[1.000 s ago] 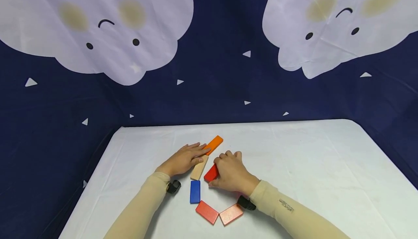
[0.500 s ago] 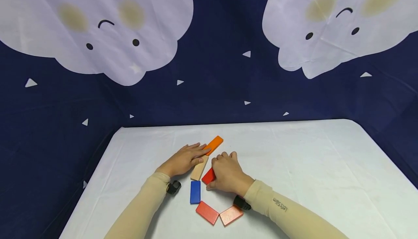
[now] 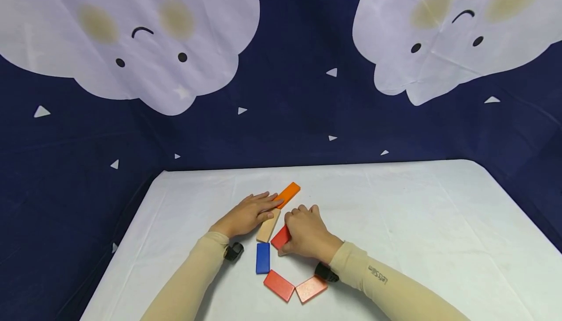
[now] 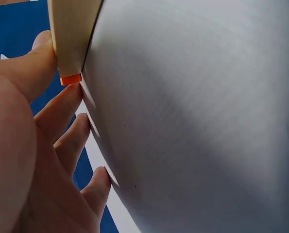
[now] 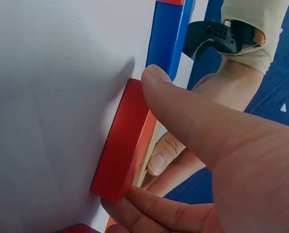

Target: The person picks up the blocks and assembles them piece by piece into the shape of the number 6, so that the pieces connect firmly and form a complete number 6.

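My right hand (image 3: pixel 309 235) pinches a red block (image 3: pixel 281 237) between thumb and fingertips; the right wrist view shows the thumb at one end of this red block (image 5: pixel 122 141) and the fingers at the other. Left of it, a natural wood block (image 3: pixel 268 226) lies end to end with an orange block (image 3: pixel 290 194). My left hand (image 3: pixel 246 213) rests flat beside these two, its thumb on the wood block and a fingertip over the orange one. In the left wrist view the thumb touches the side of the wood block (image 4: pixel 74 36).
Below the wood block lies a blue block (image 3: pixel 263 258). Two lighter red blocks, one on the left (image 3: pixel 279 285) and one on the right (image 3: pixel 311 289), meet at a corner on the white table (image 3: pixel 395 213). Another red piece (image 5: pixel 78 228) shows at the right wrist view's bottom edge.
The right hand has shifted slightly left with the red block, bringing it closer to the wood block. The left hand and the other blocks have stayed in place.
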The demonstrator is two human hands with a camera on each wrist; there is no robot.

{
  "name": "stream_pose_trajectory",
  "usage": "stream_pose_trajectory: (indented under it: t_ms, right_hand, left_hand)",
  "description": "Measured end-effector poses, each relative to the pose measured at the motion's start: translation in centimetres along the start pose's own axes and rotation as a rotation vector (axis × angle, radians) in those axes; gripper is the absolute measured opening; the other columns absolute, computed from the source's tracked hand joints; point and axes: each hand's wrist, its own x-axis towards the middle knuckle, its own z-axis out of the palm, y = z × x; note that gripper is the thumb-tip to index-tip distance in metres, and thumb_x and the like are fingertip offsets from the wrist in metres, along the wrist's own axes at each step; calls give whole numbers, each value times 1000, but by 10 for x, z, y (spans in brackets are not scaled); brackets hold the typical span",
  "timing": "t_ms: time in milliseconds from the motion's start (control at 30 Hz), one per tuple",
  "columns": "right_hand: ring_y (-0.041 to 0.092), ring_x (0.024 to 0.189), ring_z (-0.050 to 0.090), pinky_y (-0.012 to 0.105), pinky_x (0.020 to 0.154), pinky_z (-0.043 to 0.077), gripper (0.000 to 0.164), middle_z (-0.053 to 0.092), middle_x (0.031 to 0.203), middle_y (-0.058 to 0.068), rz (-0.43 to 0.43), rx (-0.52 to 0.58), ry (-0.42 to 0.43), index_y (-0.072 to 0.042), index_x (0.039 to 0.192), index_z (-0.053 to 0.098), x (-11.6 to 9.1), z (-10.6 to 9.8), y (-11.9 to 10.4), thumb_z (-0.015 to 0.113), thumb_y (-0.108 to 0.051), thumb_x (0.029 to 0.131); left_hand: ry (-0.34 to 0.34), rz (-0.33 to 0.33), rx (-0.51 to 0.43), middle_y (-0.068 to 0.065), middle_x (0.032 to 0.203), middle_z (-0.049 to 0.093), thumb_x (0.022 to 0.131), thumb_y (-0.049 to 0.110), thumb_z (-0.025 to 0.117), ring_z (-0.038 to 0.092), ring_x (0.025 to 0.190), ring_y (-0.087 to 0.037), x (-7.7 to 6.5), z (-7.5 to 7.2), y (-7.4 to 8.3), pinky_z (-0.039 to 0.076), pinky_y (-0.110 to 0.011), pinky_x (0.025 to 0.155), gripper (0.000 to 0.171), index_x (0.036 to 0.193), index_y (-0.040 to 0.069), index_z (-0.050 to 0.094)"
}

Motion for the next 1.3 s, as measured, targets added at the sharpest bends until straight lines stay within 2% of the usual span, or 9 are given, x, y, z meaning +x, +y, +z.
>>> stream_pose_trajectory:
  t_ms: [400, 567, 733, 867, 1067, 1300]
  right_hand:
    - [18, 79, 52, 38, 70, 34, 60, 63, 80, 1, -1, 12, 19, -8, 91, 69, -2, 2, 0, 90, -57, 64]
    - [20, 84, 55, 40, 74, 37, 61, 69, 89, 3, -3, 74, 23, -7, 99, 72, -4, -1, 5, 90, -55, 67]
    - [23, 93, 57, 43, 82, 42, 59, 70, 98, 6, -8, 234, 61, -3, 116, 71, -8, -15, 24, 89, -41, 75]
    - [24, 100, 56, 44, 90, 47, 50, 70, 103, 6, -17, 319, 88, -4, 121, 69, -11, -26, 45, 86, -30, 81]
    - [23, 108, 56, 43, 92, 50, 49, 68, 118, 6, -18, 382, 89, -6, 126, 67, -19, -35, 68, 83, -27, 84]
    - [24, 109, 57, 44, 94, 49, 51, 67, 122, 5, -38, 401, 56, -7, 130, 65, -25, -37, 80, 81, -23, 83]
  left_hand:
    - [3, -3, -5, -6, 159, 39, 105, 31, 52, 29, 149, -29, -1, 0, 1, 18, -60, 120, 49, 153, 21, 47]
    - [4, -12, -14, -6, 159, 40, 106, 31, 52, 30, 149, -29, -1, 0, 1, 17, -60, 120, 48, 152, 20, 47]
    - [-5, -27, -8, -4, 159, 39, 106, 33, 51, 29, 150, -28, 0, 1, 1, 17, -59, 120, 49, 153, 21, 46]
    - [-5, -36, -7, -4, 159, 39, 106, 34, 50, 29, 150, -28, 0, 0, 2, 16, -59, 121, 49, 153, 21, 46]
    - [-14, -61, 5, -1, 160, 38, 106, 36, 50, 27, 150, -25, 1, 1, 2, 16, -55, 122, 49, 153, 24, 45]
    - [-8, -56, 14, -1, 160, 38, 106, 36, 50, 27, 150, -25, 1, 1, 3, 15, -55, 122, 49, 153, 24, 45]
